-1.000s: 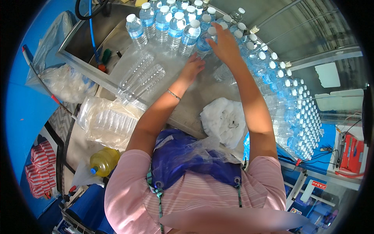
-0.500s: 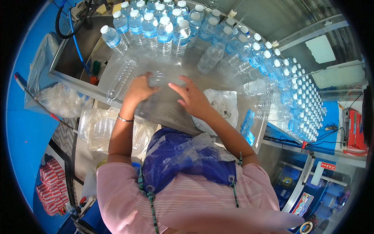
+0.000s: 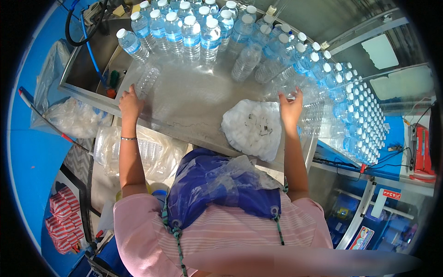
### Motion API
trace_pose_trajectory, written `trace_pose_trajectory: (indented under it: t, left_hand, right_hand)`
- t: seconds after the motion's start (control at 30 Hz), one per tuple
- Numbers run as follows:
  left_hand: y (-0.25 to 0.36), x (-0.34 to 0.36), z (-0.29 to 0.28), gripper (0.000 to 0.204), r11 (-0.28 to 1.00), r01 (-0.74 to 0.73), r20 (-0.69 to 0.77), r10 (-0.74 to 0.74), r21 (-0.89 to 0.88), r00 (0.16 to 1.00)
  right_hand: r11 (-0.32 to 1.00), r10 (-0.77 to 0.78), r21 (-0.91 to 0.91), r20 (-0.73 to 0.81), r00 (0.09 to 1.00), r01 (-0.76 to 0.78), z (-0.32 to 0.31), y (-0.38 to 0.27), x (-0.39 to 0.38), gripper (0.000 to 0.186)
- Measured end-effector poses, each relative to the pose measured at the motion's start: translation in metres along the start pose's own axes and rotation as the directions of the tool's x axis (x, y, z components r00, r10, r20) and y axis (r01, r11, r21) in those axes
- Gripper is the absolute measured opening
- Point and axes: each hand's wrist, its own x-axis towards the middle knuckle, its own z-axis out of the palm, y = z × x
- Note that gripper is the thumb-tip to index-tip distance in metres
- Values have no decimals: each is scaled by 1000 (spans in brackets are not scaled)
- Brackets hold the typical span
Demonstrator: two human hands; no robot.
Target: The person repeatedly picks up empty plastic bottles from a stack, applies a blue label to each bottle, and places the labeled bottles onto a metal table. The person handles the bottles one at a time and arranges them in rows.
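My left hand [image 3: 131, 104] is at the left part of the metal counter [image 3: 184, 111]. Its fingers are curled round the near end of a clear, unlabelled plastic bottle [image 3: 148, 79] that lies on the counter. Over on the right, my right hand [image 3: 290, 110] has its thumb and fingers curved round the end of another clear plastic bottle [image 3: 287, 87], partly lost among the bottles there. Just left of that hand lies a clear bag of white caps [image 3: 249, 122].
Several capped, blue-labelled water bottles [image 3: 191, 39] stand along the back, and many more [image 3: 353, 111] crowd the right. A metal sink [image 3: 87, 62] with a blue hose [image 3: 90, 44] is at far left. A bag of clear bottles [image 3: 138, 154] sits below the counter's front edge.
My hands have moved apart from the middle, the left one leftward to the lying bottle, the right one rightward. The clear bottle between them is gone from there. The bag of caps is now uncovered.
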Motion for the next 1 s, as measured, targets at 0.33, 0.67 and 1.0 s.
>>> trace_pose_trajectory:
  t: [0.33,0.67,1.0]
  left_hand:
    - [109,-38,-44,72,128,459,432,620,-879,655]
    - [189,8,-45,67,-222,675,373,694,-703,616]
    - [215,17,-44,75,-308,655,332,670,-690,664]
  right_hand:
    - [999,-6,-37,-165,986,-1,73,73,77,82]
    - [983,183,13,-70,981,-183,14,64,16,74]
    - [967,101,-213,-185,978,-140,-26,84,29,66]
